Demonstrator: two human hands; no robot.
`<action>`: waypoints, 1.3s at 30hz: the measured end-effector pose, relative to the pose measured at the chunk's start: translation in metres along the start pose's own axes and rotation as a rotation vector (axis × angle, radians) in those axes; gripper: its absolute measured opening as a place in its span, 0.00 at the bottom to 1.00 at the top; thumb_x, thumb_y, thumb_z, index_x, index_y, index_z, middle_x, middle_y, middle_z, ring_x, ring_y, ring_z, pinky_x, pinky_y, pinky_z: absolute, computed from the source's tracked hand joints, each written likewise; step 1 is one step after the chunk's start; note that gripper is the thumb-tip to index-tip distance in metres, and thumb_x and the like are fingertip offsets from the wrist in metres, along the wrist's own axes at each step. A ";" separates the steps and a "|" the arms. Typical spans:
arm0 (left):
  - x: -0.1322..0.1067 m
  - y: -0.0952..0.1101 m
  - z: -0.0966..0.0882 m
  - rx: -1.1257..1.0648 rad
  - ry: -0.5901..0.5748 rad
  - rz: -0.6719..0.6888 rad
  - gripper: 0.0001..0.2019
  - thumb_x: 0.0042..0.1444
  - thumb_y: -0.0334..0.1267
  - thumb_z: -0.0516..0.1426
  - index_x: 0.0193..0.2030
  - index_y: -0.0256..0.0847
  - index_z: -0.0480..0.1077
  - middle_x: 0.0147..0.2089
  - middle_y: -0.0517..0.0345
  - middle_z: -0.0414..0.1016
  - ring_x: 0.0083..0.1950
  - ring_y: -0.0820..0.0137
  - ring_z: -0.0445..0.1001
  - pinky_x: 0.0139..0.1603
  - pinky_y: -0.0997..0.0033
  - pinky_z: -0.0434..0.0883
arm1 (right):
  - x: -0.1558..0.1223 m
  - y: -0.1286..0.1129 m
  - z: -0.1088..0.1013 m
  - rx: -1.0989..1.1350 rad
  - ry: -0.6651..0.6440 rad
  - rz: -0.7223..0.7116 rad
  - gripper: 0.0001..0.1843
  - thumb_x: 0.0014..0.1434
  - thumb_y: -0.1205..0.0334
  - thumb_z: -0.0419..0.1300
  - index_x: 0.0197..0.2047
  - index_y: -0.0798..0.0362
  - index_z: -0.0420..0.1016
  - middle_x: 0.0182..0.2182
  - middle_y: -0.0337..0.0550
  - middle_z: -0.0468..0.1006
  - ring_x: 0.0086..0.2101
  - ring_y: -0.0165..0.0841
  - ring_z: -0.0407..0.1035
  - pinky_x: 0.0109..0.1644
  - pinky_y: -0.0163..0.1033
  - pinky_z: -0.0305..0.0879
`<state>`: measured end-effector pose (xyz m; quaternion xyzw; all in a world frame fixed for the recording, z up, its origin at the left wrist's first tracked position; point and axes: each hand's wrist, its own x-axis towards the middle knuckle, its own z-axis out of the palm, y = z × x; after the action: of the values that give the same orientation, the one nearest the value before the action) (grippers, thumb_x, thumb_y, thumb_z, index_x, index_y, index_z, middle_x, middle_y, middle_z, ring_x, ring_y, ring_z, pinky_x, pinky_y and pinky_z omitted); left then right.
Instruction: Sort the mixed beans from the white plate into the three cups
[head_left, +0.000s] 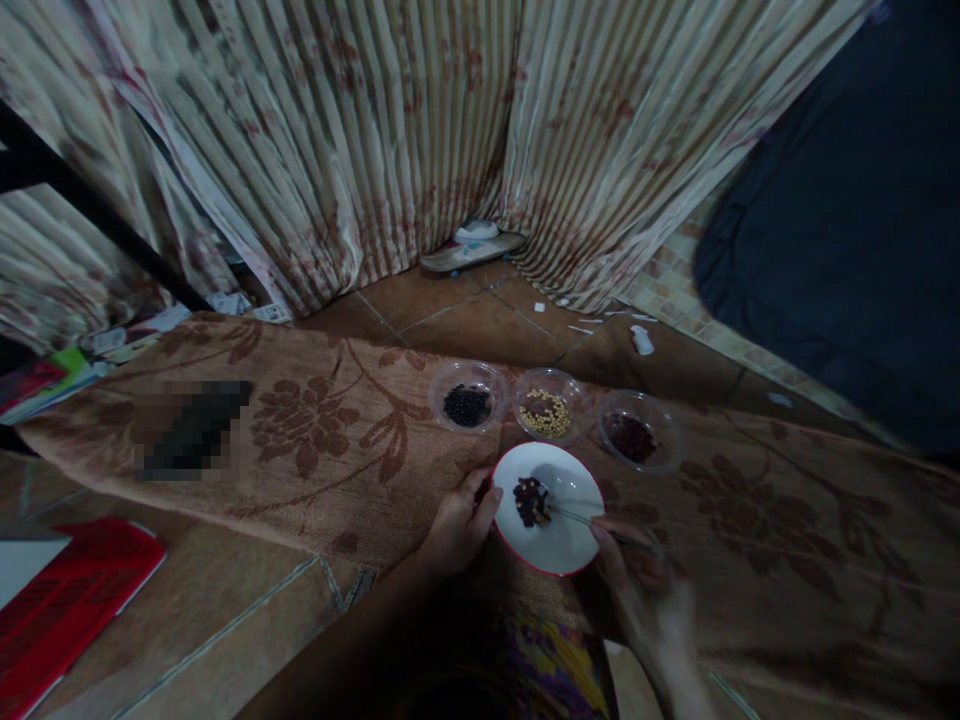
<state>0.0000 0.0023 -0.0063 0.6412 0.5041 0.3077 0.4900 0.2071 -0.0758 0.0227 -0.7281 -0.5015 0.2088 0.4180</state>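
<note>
A white plate with a red rim (570, 535) lies on a brown flowered cloth (315, 440) and holds a small heap of mixed dark beans (531, 500). My left hand (457, 525) grips the plate's left edge, fingers curled. My right hand (637, 580) pinches thin metal tweezers (574, 516) whose tips reach into the heap. Behind the plate stand three clear bowls: black beans (466, 404), pale yellow beans (545, 412) and dark red beans (632, 437).
A striped flowered curtain (375, 150) hangs behind over a tiled floor. A sandal (472, 250) lies at its foot. A red tray (67, 600) sits at the lower left, papers (52, 375) at the far left, and a dark blue fabric (847, 220) at the right.
</note>
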 end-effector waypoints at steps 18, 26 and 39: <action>0.000 0.005 -0.002 -0.037 0.008 -0.014 0.17 0.61 0.43 0.49 0.55 0.41 0.66 0.45 0.55 0.78 0.43 0.66 0.75 0.45 0.71 0.70 | 0.082 0.015 -0.048 0.001 0.589 -0.114 0.17 0.51 0.51 0.63 0.33 0.59 0.77 0.31 0.50 0.78 0.34 0.40 0.73 0.44 0.47 0.69; -0.001 0.003 0.000 0.000 0.021 0.005 0.16 0.62 0.43 0.48 0.52 0.41 0.66 0.43 0.56 0.78 0.41 0.67 0.75 0.44 0.70 0.69 | 0.035 -0.002 -0.014 0.112 0.097 -0.053 0.13 0.53 0.53 0.62 0.35 0.54 0.77 0.35 0.47 0.79 0.37 0.38 0.74 0.42 0.42 0.70; -0.001 0.001 -0.001 0.010 -0.017 -0.005 0.18 0.63 0.43 0.47 0.56 0.39 0.65 0.46 0.52 0.77 0.45 0.65 0.74 0.45 0.69 0.69 | 0.027 0.008 -0.002 -0.100 -0.153 -0.255 0.12 0.59 0.53 0.55 0.37 0.49 0.76 0.38 0.43 0.78 0.41 0.35 0.72 0.46 0.40 0.68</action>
<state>-0.0003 0.0018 -0.0046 0.6451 0.5029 0.2985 0.4918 0.2235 -0.0530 0.0205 -0.6604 -0.6299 0.1839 0.3650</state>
